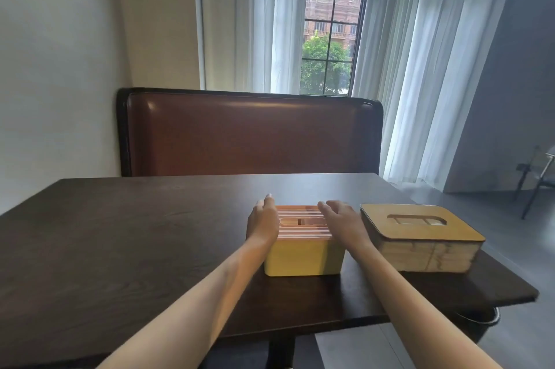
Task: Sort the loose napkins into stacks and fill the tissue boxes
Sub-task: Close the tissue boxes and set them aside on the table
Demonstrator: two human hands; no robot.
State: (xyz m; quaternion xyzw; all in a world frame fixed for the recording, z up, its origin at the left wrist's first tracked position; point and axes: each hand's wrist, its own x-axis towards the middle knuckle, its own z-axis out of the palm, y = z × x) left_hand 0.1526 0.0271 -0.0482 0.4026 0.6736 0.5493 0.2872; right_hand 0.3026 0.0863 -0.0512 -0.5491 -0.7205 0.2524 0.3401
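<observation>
A yellow tissue box (303, 257) with a ribbed wooden lid (303, 223) stands on the dark wooden table (120, 233), right of centre. My left hand (262, 221) lies against the lid's left end with fingers fairly straight. My right hand (342, 220) lies against the lid's right end, fingers extended. A second, wider tissue box (426, 251) with pale marbled sides and a flat wooden lid stands further right, near the table's right edge. No loose napkins show in this view.
A brown leather bench back (249, 134) runs behind the table. White curtains (420, 68) and a window are beyond it. A dark bin (480, 323) sits on the floor below the table's right corner, and a chair (537, 176) stands at far right.
</observation>
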